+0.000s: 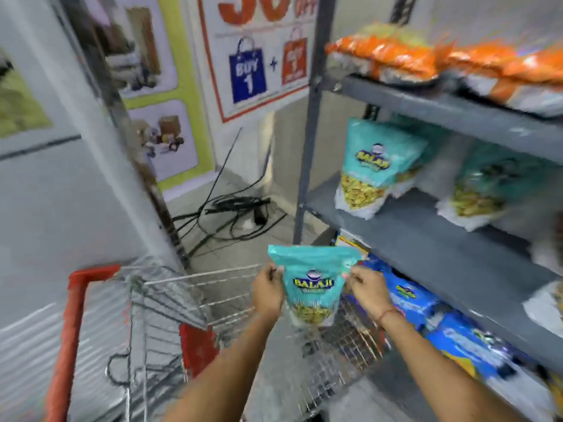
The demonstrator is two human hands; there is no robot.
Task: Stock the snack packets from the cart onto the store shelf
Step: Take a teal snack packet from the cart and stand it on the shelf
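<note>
A teal snack packet [312, 283] with yellow chips printed on it hangs upright over the wire cart [182, 300]. My left hand [268, 290] pinches its left edge and my right hand [367, 289] pinches its right edge. The grey metal shelf [426, 239] stands to the right. Its middle level holds matching teal packets [374, 169], one at the left end and another [484, 190] further right. The frame is motion-blurred.
Orange packets [405, 56] lie on the top shelf level and blue packets [426, 303] fill the bottom one. The cart has a red handle [73, 324]. Black cables [231, 214] lie coiled on the floor beyond the cart, below wall posters [256, 62].
</note>
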